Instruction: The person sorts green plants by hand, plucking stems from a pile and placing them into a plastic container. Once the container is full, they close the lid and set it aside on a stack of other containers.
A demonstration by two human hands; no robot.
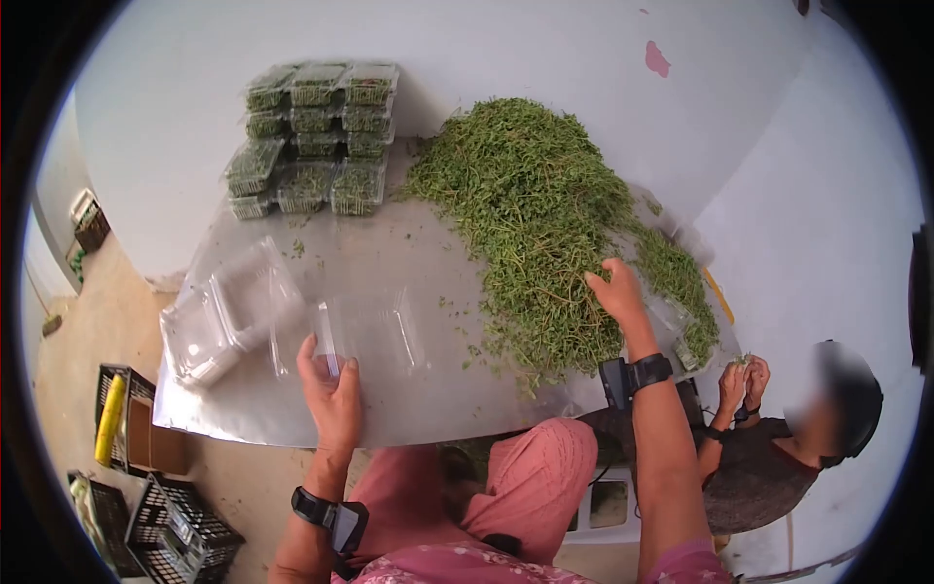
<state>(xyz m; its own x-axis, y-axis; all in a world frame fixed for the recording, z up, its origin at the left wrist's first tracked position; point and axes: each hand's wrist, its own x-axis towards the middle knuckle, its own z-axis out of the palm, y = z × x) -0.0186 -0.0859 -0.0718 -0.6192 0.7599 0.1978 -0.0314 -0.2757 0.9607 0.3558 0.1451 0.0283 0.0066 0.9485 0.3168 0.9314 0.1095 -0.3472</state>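
Note:
My left hand is at the near edge of an open clear plastic clamshell container on the metal table. The container's edge lies between my thumb and fingers. My right hand rests at the right side of a large heap of green leafy sprigs. Its thumb and forefinger are apart over the sprigs, and no bunch shows between them; the other fingers are partly hidden. Left of my left hand lie more clear clamshell containers, nested together and without greens.
Filled clamshells are stacked against the wall at the back left. Another person sits at the right with a few sprigs in their hands, beside a smaller pile. Black crates stand on the floor left of the metal table.

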